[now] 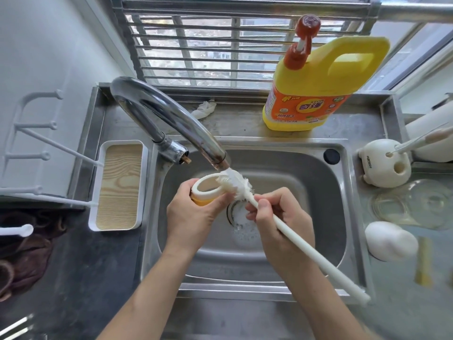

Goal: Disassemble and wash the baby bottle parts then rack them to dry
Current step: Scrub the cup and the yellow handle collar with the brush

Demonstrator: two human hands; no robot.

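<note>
Hands worked mid-frame: left hand [193,217] gripped the light, likely slippery bottle [208,192] round its body; right hand [277,217] pinched the stiff brush [289,227].

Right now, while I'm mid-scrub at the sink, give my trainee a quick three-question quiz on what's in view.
1. True or false: the left hand grips the brush handle.
2. Where does the yellow detergent bottle stand? A: in the sink basin. B: on the ledge behind the sink. C: held in a hand.
3. Fill in: the brush bristles lie just under the ___ spout.
Key: 1 false, the right hand grips it, and the left hand holds the bottle part. 2 B. 3 faucet.
</note>
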